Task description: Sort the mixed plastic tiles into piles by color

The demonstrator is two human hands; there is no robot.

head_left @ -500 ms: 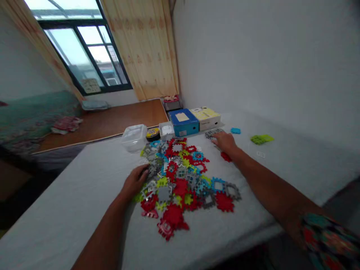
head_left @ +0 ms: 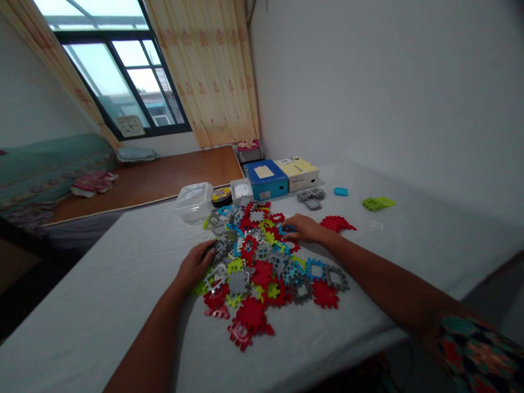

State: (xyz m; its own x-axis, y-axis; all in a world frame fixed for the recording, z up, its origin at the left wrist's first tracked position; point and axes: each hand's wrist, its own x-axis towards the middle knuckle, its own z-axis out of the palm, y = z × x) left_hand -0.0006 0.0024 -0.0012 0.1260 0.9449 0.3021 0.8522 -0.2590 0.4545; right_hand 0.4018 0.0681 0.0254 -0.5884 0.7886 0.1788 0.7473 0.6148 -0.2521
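A heap of interlocking plastic tiles (head_left: 262, 267) in red, grey, blue and lime lies on the white table (head_left: 123, 305). My left hand (head_left: 196, 266) rests on the heap's left edge, fingers curled down onto grey tiles. My right hand (head_left: 302, 228) lies on the heap's far right side, fingers flat on blue and red tiles. Sorted small groups sit beyond it: red tiles (head_left: 336, 223), grey tiles (head_left: 311, 197), a blue tile (head_left: 340, 191) and lime tiles (head_left: 379, 203).
A clear plastic tub (head_left: 194, 201), a round tin (head_left: 221, 195), a small white box (head_left: 241, 190), a blue box (head_left: 266, 178) and a yellow-topped box (head_left: 298, 171) line the table's far edge. The wall runs along the right. A wooden platform and a window lie behind.
My right hand has drawn back from the grey group at the far side to the heap, uncovering the grey and red groups. My left hand has stayed put.
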